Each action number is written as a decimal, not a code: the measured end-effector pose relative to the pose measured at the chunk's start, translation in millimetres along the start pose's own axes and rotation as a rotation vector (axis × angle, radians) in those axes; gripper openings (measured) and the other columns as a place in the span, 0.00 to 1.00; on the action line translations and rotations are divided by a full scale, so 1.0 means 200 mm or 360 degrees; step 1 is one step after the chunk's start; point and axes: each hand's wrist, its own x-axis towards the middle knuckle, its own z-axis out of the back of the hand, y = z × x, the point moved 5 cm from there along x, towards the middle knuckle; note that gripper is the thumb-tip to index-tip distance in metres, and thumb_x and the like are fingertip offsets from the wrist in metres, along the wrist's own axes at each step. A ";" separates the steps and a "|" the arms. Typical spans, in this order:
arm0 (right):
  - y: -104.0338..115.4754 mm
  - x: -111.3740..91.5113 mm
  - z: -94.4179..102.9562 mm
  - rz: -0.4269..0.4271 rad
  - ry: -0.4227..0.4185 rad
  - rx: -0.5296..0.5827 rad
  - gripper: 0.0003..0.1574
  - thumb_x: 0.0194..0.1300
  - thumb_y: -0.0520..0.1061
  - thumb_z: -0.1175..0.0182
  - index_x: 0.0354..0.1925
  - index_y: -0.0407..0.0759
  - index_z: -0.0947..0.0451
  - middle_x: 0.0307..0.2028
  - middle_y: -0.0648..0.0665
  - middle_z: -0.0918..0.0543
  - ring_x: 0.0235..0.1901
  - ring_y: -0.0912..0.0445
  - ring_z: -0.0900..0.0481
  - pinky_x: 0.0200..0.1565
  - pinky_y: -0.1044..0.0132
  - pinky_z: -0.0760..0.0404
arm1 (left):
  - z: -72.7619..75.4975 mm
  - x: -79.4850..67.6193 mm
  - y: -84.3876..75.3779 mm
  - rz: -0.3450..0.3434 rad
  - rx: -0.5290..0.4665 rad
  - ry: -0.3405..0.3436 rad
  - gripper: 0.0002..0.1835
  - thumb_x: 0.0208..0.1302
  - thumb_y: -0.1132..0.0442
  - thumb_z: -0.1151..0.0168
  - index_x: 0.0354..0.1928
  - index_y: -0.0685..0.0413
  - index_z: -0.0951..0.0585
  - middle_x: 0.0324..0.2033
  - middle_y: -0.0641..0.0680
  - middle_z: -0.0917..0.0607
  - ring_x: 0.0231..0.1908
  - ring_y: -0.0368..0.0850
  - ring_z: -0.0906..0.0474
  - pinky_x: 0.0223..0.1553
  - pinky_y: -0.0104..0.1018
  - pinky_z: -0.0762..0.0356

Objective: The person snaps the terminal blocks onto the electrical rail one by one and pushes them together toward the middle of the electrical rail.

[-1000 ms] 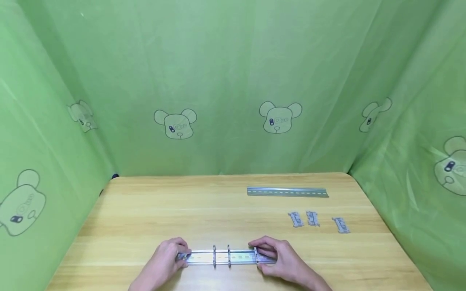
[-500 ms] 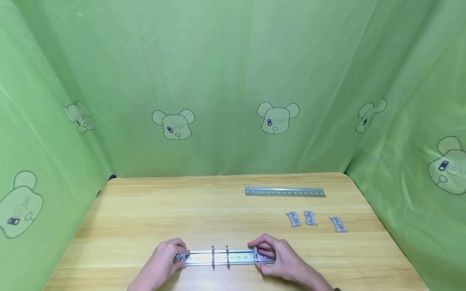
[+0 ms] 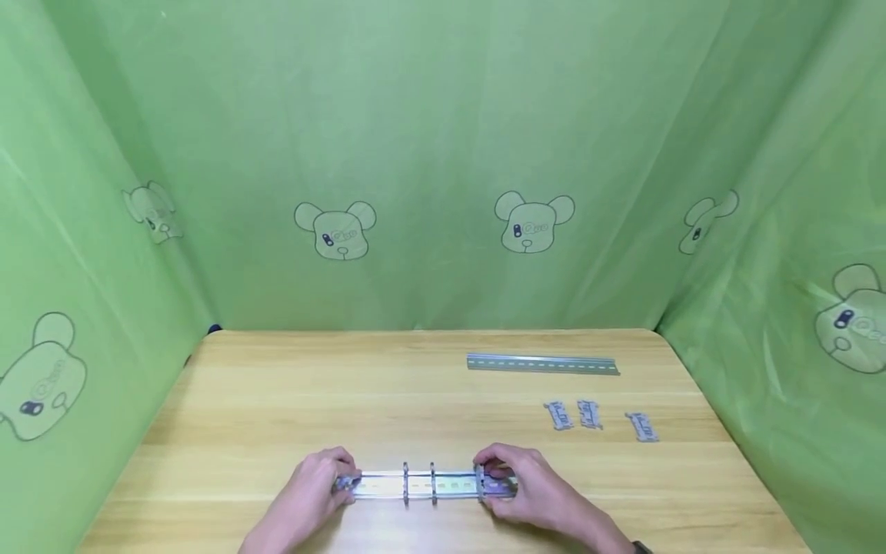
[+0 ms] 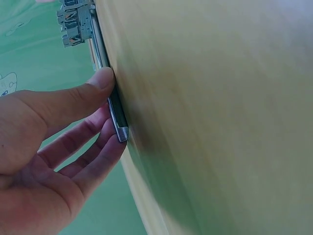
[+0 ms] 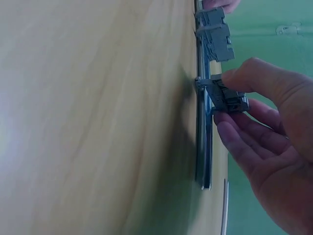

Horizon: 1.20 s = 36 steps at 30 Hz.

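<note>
A slotted metal rail [image 3: 419, 486] lies crosswise at the near part of the surface [image 3: 311, 400], between the two hands, its long side running roughly parallel to the far edge; whether its underside touches the wood cannot be told. Two thin grey blocks [image 3: 405, 483] stand upright across the middle of the rail, near each other with a narrow gap between. A third grey block [image 3: 480, 482] sits across the rail farther right, apart from that pair; the right-wrist view shows its foot meeting the rail, though how firmly it is seated is unclear. The right hand [image 3: 533, 488] pinches this third block between thumb and fingers, while the left hand [image 3: 314, 485] grips the rail's left end, thumb on one side and fingers on the other. A dark band [image 3: 641, 548] shows at the right wrist. Beyond the right hand, three loose grey pieces [image 3: 590, 414] lie flat, two side by side and one farther right. Behind them, near the far edge, rests a second slotted rail [image 3: 543, 363]. Green curtain [image 3: 415, 115] surrounds the back and both sides, printed with outlined bear heads [image 3: 341, 235].
</note>
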 end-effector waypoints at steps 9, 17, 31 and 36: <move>0.04 0.03 -0.05 0.0139 -0.0086 -0.0131 0.31 0.47 0.40 0.27 0.51 0.37 0.22 0.44 0.45 0.15 0.42 0.56 0.17 0.46 0.63 0.12 | 0.02 0.00 -0.01 -0.0031 0.0004 -0.0015 0.12 0.40 0.69 0.22 0.32 0.58 0.12 0.34 0.51 0.14 0.34 0.47 0.17 0.38 0.36 0.11; 0.08 0.06 -0.09 0.0186 -0.0120 -0.0105 0.30 0.48 0.39 0.28 0.51 0.35 0.23 0.45 0.43 0.15 0.43 0.55 0.17 0.46 0.63 0.13 | 0.01 0.00 0.00 -0.0021 0.0001 -0.0013 0.12 0.40 0.69 0.23 0.32 0.58 0.12 0.34 0.50 0.14 0.34 0.46 0.17 0.37 0.35 0.11; 0.11 0.11 -0.14 0.0236 -0.0108 -0.0185 0.31 0.50 0.42 0.28 0.54 0.37 0.24 0.48 0.44 0.16 0.46 0.56 0.18 0.49 0.61 0.14 | 0.02 0.01 -0.01 -0.0025 -0.0006 0.0001 0.12 0.40 0.70 0.23 0.32 0.58 0.11 0.33 0.51 0.14 0.34 0.46 0.17 0.37 0.35 0.11; 0.12 0.10 -0.13 0.0229 -0.0063 -0.0207 0.34 0.53 0.44 0.29 0.58 0.38 0.26 0.51 0.43 0.18 0.49 0.55 0.19 0.52 0.58 0.15 | 0.02 0.01 -0.01 -0.0015 -0.0018 0.0007 0.11 0.40 0.70 0.23 0.31 0.58 0.12 0.33 0.50 0.14 0.34 0.46 0.17 0.37 0.35 0.11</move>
